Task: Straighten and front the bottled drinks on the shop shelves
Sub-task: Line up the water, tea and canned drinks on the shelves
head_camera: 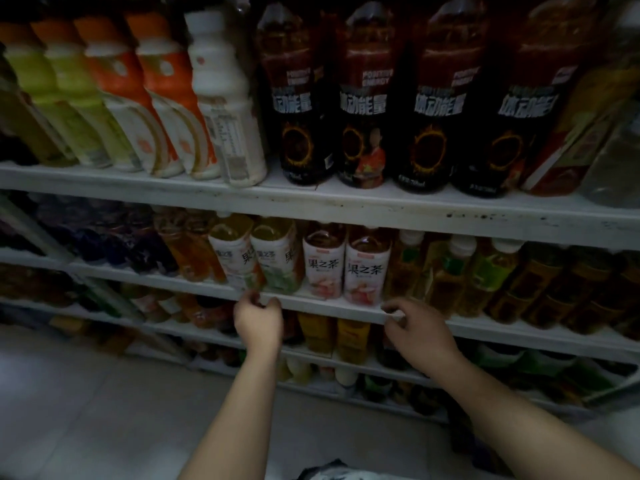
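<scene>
Four white-labelled tea bottles (367,268) upright on the middle shelf (329,306); four dark energy bottles (362,109) above. Left hand (258,318) curled below the leftmost tea bottle, right hand (419,327) curled at the shelf lip. Grip unclear for both.

White shelf (346,202) — black-labelled bottles (363,116), orange-capped bottles (159,98).

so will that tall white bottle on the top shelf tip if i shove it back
Probably a bit tippy: the white bottle is tall for its base, so pushing low seems safer. It looks like plastic, so it is likely not fragile. Its weight is hard to judge, since the opaque body hides the fill.
</scene>
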Demonstrator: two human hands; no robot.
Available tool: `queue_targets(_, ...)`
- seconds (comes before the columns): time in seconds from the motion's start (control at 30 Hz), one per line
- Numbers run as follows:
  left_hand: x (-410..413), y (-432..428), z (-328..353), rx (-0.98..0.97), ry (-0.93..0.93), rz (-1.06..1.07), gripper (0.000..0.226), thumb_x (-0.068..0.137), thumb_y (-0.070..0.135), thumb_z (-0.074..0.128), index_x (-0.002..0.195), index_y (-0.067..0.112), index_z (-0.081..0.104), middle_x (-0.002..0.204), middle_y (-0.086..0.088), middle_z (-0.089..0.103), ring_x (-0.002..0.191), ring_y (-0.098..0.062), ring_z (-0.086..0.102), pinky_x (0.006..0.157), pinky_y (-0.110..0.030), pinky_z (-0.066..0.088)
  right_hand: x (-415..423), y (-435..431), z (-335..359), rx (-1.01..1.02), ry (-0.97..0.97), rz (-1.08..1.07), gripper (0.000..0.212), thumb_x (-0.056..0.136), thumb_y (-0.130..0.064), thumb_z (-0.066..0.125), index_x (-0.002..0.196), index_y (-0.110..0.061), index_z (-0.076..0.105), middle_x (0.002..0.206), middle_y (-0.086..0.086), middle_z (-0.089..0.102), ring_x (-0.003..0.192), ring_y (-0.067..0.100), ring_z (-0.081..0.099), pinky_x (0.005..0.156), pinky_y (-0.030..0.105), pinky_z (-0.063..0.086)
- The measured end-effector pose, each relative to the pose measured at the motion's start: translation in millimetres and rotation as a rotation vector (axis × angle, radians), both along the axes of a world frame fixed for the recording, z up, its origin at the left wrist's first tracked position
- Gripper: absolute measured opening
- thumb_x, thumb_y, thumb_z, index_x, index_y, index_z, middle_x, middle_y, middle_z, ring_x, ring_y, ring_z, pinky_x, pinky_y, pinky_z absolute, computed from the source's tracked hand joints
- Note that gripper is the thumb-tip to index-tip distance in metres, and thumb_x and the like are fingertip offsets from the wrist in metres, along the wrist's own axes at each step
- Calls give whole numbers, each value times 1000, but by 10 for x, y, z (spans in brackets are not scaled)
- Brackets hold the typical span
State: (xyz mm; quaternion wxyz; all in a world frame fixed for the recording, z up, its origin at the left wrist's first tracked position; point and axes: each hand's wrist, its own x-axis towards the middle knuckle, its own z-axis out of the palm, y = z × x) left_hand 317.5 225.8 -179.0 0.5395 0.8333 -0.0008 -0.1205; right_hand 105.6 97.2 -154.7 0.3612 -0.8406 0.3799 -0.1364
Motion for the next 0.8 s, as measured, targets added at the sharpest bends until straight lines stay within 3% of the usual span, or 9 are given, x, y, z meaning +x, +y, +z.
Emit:
queue_targets(0.1,399,169,128,23,-146,16,47,86,35,64,127,14,54,124,-7,57,110,-28,57,86,-31,45,581,153,273,-130,-90,226,30,90,-29,55,120,-31,58,105,-24,48,92,-9,50,72,2,34)
queue_targets(0.2,712,236,301,128,-351,-100,60,82,45,68,131,15,50,127,-7,55,116,-26,54,94,-39,48,1260,278,566,-202,-133,322,54,90,-33,51,141,-27,37,139,-8,35,107,9,53,88,23,43)
queue_targets(0.27,830,229,421,136,-486,-133,66,80,52,69,129,12,51,126,-8,56,117,-24,52,97,-41,46,1680,373,711,-147,-132,300,61,88,-35,49,145,-29,25,142,-3,30,112,18,50,86,28,41)
queue_targets(0.4,986,148,604,180,-695,-68,73,79,43,72,134,2,47,131,-17,52,124,-31,45,103,-35,35,2244,439,793,130,-122,179,40,90,-39,50,127,-23,48,121,-2,54,113,23,52,88,32,43)
queue_targets(0.47,1082,80,660,245,-679,-128,76,81,47,68,137,2,44,136,-17,47,127,-32,41,105,-34,31,2387,395,790,74,-14,97,24,93,-37,46,96,-15,58,95,0,60,96,26,59,73,30,44)
queue_targets(0.57,1223,-4,650,396,-583,-258,81,82,61,58,140,8,39,142,-12,40,130,-31,34,110,-38,29,2453,327,767,-86,110,40,32,94,-29,44,65,-16,48,70,1,50,84,30,59,62,30,39)
queue_targets(0.67,1312,-7,609,456,-598,-326,79,83,65,53,138,9,42,141,-11,42,127,-31,36,108,-39,32,2441,318,661,-209,71,-43,26,93,-25,48,68,-16,46,72,2,50,83,31,59,63,30,38)
queue_targets(0.8,1462,6,630,448,-586,-439,76,84,62,55,140,12,43,141,-11,43,128,-32,37,107,-39,33,2419,379,583,-277,-86,-154,24,93,-37,52,73,-25,45,77,0,57,78,27,60,59,29,38)
